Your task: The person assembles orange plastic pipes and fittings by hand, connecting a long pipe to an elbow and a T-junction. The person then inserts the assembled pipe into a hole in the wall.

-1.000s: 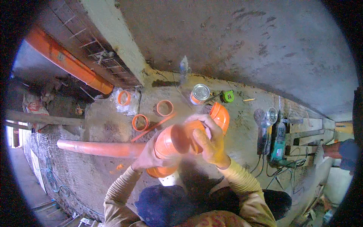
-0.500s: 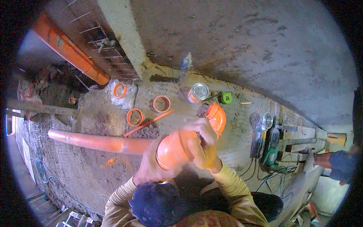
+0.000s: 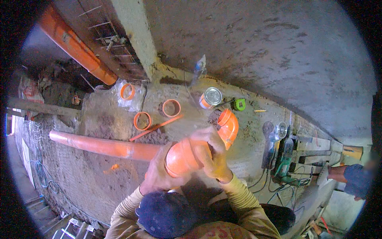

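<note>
A big grey concrete wall [image 3: 258,47] curves over the top, rough and spotty. Below it is a dusty concrete floor [image 3: 99,175]. A long orange plastic pipe [image 3: 103,145] lies on the floor, smooth and round. Its near end goes into a fat orange pipe elbow [image 3: 187,157].

The left hand [image 3: 159,175] is curled around the elbow from below and grips it. The right hand [image 3: 213,153] is wrapped over the top of the elbow and holds it tight too. The elbow sits between both hands, and its bent end [image 3: 229,125] sticks out past the right hand.

Three short orange pipe rings [image 3: 142,120] lie on the floor behind the pipe. A thin orange strip [image 3: 157,127] lies next to them. A small round tin can [image 3: 211,96] with a shiny lid stands close to the wall. A little green tape measure [image 3: 239,104] lies beside it.
</note>
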`<state>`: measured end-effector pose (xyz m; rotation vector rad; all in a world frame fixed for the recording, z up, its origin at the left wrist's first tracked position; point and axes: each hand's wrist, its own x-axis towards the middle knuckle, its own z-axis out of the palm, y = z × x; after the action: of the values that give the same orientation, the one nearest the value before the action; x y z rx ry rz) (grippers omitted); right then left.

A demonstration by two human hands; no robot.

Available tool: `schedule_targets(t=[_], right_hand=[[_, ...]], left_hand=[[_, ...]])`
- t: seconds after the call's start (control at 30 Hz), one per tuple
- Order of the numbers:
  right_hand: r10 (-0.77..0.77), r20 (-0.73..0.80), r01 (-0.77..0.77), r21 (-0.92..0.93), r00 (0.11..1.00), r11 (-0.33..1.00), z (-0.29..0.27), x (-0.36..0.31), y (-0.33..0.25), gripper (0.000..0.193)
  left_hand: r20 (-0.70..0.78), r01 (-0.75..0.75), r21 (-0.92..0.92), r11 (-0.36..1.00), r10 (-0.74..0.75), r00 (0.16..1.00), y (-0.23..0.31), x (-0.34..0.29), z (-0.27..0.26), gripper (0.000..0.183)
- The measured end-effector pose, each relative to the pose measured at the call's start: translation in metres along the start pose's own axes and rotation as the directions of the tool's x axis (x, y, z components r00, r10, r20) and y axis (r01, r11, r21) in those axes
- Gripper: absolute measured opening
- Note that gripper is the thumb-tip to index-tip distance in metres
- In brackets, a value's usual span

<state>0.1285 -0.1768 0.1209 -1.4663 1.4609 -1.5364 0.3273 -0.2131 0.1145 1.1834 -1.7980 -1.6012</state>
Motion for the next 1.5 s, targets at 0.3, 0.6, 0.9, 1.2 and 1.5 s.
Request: schedule_targets(t=[0.3,0.6,0.9,1.2,1.5], right_hand=[[-0.09,0.083,0.089,0.007,0.993,0.996,-0.001,-0.012,0.021,0.025],[-0.072,0.106,0.075,-0.019,0.992,0.997,0.006,-0.006,0.028,0.028],[0.061,0.104,-0.055,-0.059,0.993,0.997,0.011,-0.006,0.015,0.028],[0.202,0.121,-0.188,-0.112,0.972,0.976,0.015,-0.016,0.029,0.03],[0.314,0.164,-0.314,-0.027,0.935,0.949,0.025,-0.029,0.052,0.038]], left_hand=[[0.053,-0.1,0.333,0.937,0.087,0.995,0.009,0.001,-0.011,0.099],[0.038,0.03,0.432,0.902,-0.051,0.998,0.016,0.002,-0.012,0.099],[0.078,-0.023,0.371,0.928,-0.006,0.997,-0.004,0.003,-0.017,0.1],[0.089,0.126,0.45,0.884,-0.185,0.979,0.004,0.003,-0.011,0.102],[0.16,0.133,0.623,0.771,-0.292,0.943,-0.009,-0.001,-0.016,0.103]])
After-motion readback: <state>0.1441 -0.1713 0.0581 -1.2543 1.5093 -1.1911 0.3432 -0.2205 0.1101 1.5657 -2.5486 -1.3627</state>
